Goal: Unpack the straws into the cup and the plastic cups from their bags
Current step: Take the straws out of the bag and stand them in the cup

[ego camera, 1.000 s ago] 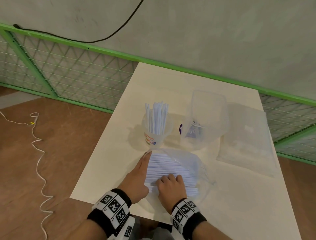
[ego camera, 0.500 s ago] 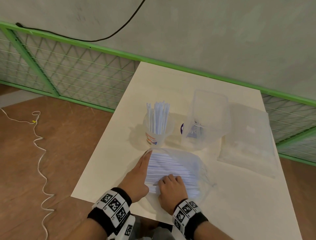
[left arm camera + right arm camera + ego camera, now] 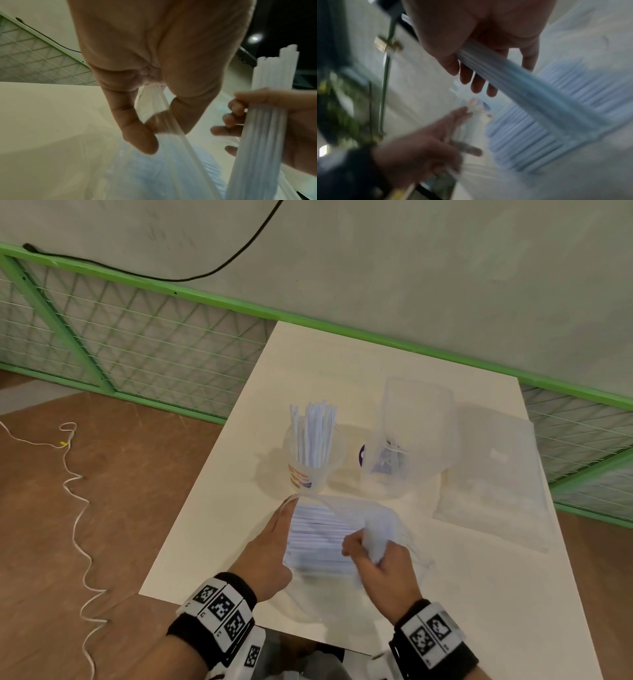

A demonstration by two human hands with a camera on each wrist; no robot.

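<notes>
- The right hand is clenched round a bundle of straws, lifted clear of the straw bag; in the right wrist view the bundle crosses the palm at a slant, presumably so it can be tipped upright over the cup.
- The left hand pinches the bag's open edge between thumb and fingers; this grip seems meant to hold the mouth open and keep the bag from sliding on the counter.
- More straws lie flat inside the bag; the cup, just beyond it, already holds a standing bunch.
- The bagged plastic cups stand right of the cup, apparently unopened; a flat clear bag lies beside them.
</notes>
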